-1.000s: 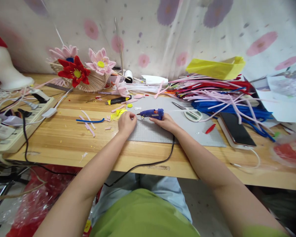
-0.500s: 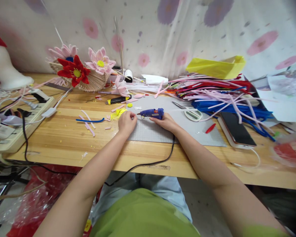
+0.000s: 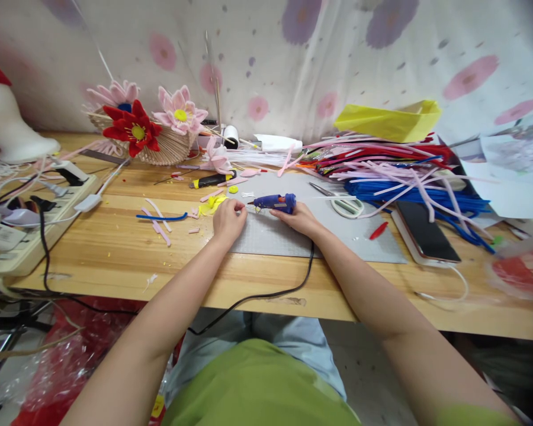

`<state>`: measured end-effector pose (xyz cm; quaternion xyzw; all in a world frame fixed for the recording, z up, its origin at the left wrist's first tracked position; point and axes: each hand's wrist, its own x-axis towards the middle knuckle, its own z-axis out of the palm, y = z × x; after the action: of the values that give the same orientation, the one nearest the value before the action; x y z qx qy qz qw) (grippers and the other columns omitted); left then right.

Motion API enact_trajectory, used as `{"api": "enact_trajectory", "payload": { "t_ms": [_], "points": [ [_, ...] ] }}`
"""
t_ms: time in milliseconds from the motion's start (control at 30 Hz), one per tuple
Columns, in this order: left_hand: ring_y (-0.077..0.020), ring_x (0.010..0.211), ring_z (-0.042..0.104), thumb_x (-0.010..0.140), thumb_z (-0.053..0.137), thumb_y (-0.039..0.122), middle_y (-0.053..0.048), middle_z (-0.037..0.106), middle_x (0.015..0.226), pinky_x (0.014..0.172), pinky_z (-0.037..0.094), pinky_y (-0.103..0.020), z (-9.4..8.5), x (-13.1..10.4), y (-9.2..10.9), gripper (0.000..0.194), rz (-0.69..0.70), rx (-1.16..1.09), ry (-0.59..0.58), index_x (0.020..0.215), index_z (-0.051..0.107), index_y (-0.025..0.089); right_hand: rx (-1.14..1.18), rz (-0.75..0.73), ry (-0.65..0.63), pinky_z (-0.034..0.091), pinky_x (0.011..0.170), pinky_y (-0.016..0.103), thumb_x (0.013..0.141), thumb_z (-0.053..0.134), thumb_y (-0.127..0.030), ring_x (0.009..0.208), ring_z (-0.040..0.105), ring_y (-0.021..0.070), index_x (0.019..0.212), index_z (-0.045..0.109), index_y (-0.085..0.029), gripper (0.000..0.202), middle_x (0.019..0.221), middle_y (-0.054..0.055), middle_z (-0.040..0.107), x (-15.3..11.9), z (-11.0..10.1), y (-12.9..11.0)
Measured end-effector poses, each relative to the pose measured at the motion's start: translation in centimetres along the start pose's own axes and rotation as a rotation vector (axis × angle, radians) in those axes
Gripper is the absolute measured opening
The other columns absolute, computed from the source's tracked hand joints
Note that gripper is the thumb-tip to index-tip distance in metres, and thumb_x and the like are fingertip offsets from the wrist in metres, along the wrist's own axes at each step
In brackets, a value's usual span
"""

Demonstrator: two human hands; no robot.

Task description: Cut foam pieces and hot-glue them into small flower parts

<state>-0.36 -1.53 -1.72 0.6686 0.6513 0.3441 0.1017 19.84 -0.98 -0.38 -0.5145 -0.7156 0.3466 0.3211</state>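
Observation:
My right hand (image 3: 299,219) is closed on a blue hot glue gun (image 3: 273,203) that lies sideways over the grey cutting mat (image 3: 266,239), its nozzle pointing left. A clear glue stick (image 3: 326,197) sticks out of its back end. Just left of the nozzle, my left hand (image 3: 229,221) has thumb and fingertips pinched together; whatever they hold is too small to make out. Yellow fuzzy scraps (image 3: 211,205) lie beside the left hand, with a small yellow disc (image 3: 233,189) behind them.
Scissors (image 3: 347,207) and a red petal piece (image 3: 379,231) rest on the mat. Bundled pipe cleaners (image 3: 408,192) and a phone (image 3: 427,231) are at right. A utility knife (image 3: 213,179), finished flowers (image 3: 137,131) and a power strip (image 3: 39,231) are at left. The gun's black cord (image 3: 266,294) hangs over the table edge.

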Motion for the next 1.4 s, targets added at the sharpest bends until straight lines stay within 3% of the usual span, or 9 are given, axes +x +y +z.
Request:
{"api": "enact_trajectory", "payload": {
  "t_ms": [200, 367, 467, 633, 800, 967, 1133, 1300, 1400],
  "points": [
    [-0.0168, 0.086, 0.057, 0.079, 0.053, 0.022, -0.003, 0.064, 0.085, 0.078, 0.044, -0.03, -0.3, 0.1, -0.1, 0.006, 0.095, -0.159, 0.051, 0.076, 0.059, 0.02, -0.04, 0.051, 0.106, 0.044, 0.063, 0.027, 0.071, 0.061, -0.056, 0.065, 0.058, 0.0158, 0.091, 0.069, -0.015, 0.047, 0.069, 0.003, 0.066, 0.4, -0.9, 0.7],
    [-0.0154, 0.081, 0.057, 0.076, 0.056, 0.02, -0.003, 0.064, 0.082, 0.072, 0.044, -0.028, -0.6, 0.7, -1.0, 0.003, 0.054, -0.313, 0.139, 0.074, 0.06, 0.019, -0.116, 0.163, 0.34, 0.045, 0.065, 0.03, 0.071, 0.06, -0.058, 0.064, 0.061, 0.0188, 0.067, 0.067, -0.014, 0.044, 0.065, 0.007, 0.066, 1.2, -2.9, 2.4],
    [-0.0135, 0.078, 0.057, 0.075, 0.058, 0.022, -0.003, 0.063, 0.081, 0.071, 0.044, -0.026, -1.2, 1.5, -2.2, 0.005, -0.002, -0.417, 0.263, 0.076, 0.061, 0.018, -0.21, 0.196, 0.431, 0.046, 0.07, 0.034, 0.071, 0.06, -0.055, 0.074, 0.064, 0.0239, 0.071, 0.068, -0.015, 0.042, 0.073, 0.01, 0.069, 2.1, -3.9, 3.7],
    [-0.0104, 0.071, 0.055, 0.075, 0.059, 0.026, -0.001, 0.061, 0.077, 0.068, 0.043, -0.023, -2.4, 3.1, -4.4, 0.01, -0.175, -0.571, 0.503, 0.076, 0.06, 0.016, -0.309, 0.221, 0.399, 0.046, 0.076, 0.039, 0.071, 0.06, -0.057, 0.087, 0.064, 0.029, 0.088, 0.069, -0.016, 0.045, 0.087, 0.012, 0.07, 3.7, -4.9, 5.0],
    [-0.0086, 0.067, 0.054, 0.074, 0.059, 0.021, 0.0, 0.06, 0.073, 0.071, 0.044, -0.022, -3.1, 4.0, -5.0, 0.006, -0.303, -0.739, 0.581, 0.075, 0.058, 0.015, -0.32, 0.214, 0.358, 0.045, 0.075, 0.037, 0.065, 0.065, -0.059, 0.086, 0.06, 0.0249, 0.1, 0.063, -0.016, 0.055, 0.094, 0.011, 0.067, 3.5, -6.0, 5.1],
    [-0.0078, 0.067, 0.054, 0.073, 0.06, 0.017, 0.001, 0.059, 0.073, 0.072, 0.044, -0.022, -3.1, 4.1, -4.6, 0.004, -0.357, -0.794, 0.622, 0.074, 0.057, 0.015, -0.596, 0.203, 0.449, 0.04, 0.063, 0.031, 0.062, 0.069, -0.057, 0.075, 0.055, 0.0215, 0.078, 0.056, -0.017, 0.045, 0.078, 0.009, 0.062, 0.4, -6.5, 4.2],
    [-0.0078, 0.067, 0.053, 0.074, 0.06, 0.017, 0.001, 0.059, 0.072, 0.074, 0.044, -0.022, -2.7, 4.0, -4.5, 0.003, -0.358, -0.814, 0.606, 0.073, 0.057, 0.015, -0.718, 0.137, 0.28, 0.034, 0.06, 0.029, 0.076, 0.059, -0.041, 0.071, 0.053, 0.0194, 0.063, 0.052, -0.02, 0.026, 0.07, 0.006, 0.059, -1.1, -4.5, 1.6],
    [-0.0083, 0.068, 0.053, 0.074, 0.059, 0.016, 0.001, 0.057, 0.072, 0.075, 0.044, -0.023, -2.9, 4.2, -4.7, 0.004, -0.375, -0.796, 0.661, 0.073, 0.056, 0.015, -0.533, -0.27, -0.03, 0.038, 0.074, 0.029, 0.088, 0.048, -0.032, 0.086, 0.055, 0.018, 0.083, 0.064, -0.019, 0.021, 0.09, 0.007, 0.064, 1.1, 0.7, -2.4],
    [-0.0088, 0.07, 0.054, 0.074, 0.059, 0.017, 0.001, 0.058, 0.074, 0.076, 0.044, -0.023, -3.1, 4.2, -4.8, 0.004, -0.378, -0.803, 0.695, 0.074, 0.056, 0.015, -0.579, -0.428, -0.18, 0.038, 0.081, 0.031, 0.088, 0.05, -0.028, 0.096, 0.052, 0.0195, 0.096, 0.066, -0.019, 0.02, 0.101, 0.008, 0.063, 2.8, 4.6, -4.8]
  ]
}}
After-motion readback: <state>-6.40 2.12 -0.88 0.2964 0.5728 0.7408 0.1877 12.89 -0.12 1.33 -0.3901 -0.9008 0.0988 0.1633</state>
